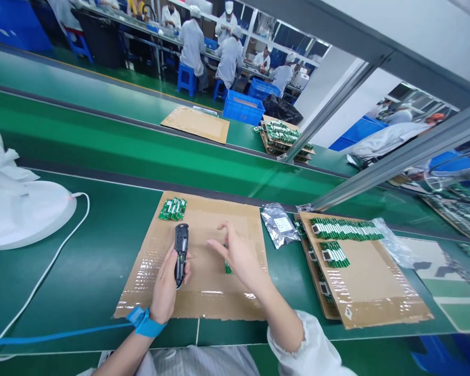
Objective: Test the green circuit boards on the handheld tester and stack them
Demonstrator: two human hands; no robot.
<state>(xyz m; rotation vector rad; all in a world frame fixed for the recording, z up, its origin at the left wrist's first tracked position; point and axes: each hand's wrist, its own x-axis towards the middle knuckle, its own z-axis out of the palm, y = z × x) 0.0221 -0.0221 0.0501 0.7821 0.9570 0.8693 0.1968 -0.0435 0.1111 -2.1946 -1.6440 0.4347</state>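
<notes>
My left hand [165,284] is wrapped round a long black plastic housing [181,250], held upright with its open-looking inner side towards me. It wears a blue wrist strap [145,321] with a cord running left. To the right, my right hand [241,256] hovers over the cardboard sheet [203,303], thumb and forefinger apart, with nothing seen between them. Partly hidden behind that hand is a small green circuit board [227,267]. A short row of green circuit boards [173,209] lies at the sheet's far left corner.
A silver antistatic bag [281,224] lies right of the sheet. Beyond it, stacked cardboard trays [384,282] carry rows of circuit boards [347,230]. A white fan [27,209] with a cable stands left. A metal post [344,183] rises behind; co-workers [191,42] sit farther back.
</notes>
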